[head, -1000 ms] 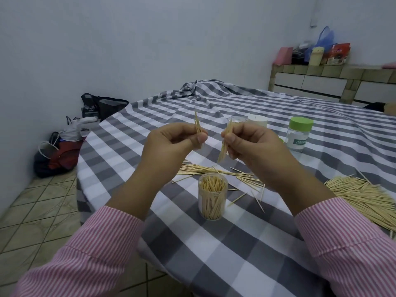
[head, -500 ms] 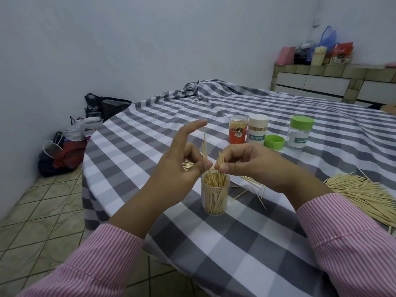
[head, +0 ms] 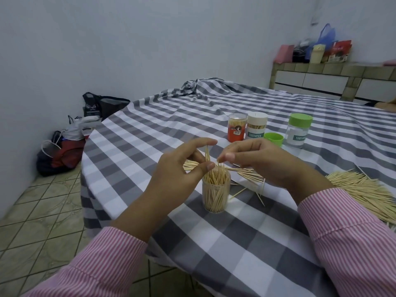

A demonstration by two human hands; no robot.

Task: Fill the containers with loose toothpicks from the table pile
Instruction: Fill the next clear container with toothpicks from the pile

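Head view: two hands in pink striped sleeves meet over a clear container point(head: 216, 196) that stands upright on the checked tabletop point(head: 246, 243), packed with upright toothpicks. The left hand point(head: 182, 168) pinches a few upright toothpicks point(head: 207, 155) between thumb and curled fingers, forefinger stretched out above them, their lower ends among those in the container directly below. The right hand point(head: 261, 159) has its fingers curled and pinches the tops of toothpicks standing in the container just below its fingertips. Beyond both hands lies a small scatter of loose toothpicks point(head: 244, 171) flat on the cloth. The big toothpick pile point(head: 364, 189) lies to the right of the right hand, beside its sleeve. Farther off, past the right hand, stand an orange container point(head: 236, 130), a white-capped container point(head: 256, 126) marked TOOTHPICK, a loose green lid point(head: 273, 138) and a green-lidded jar point(head: 299, 130).
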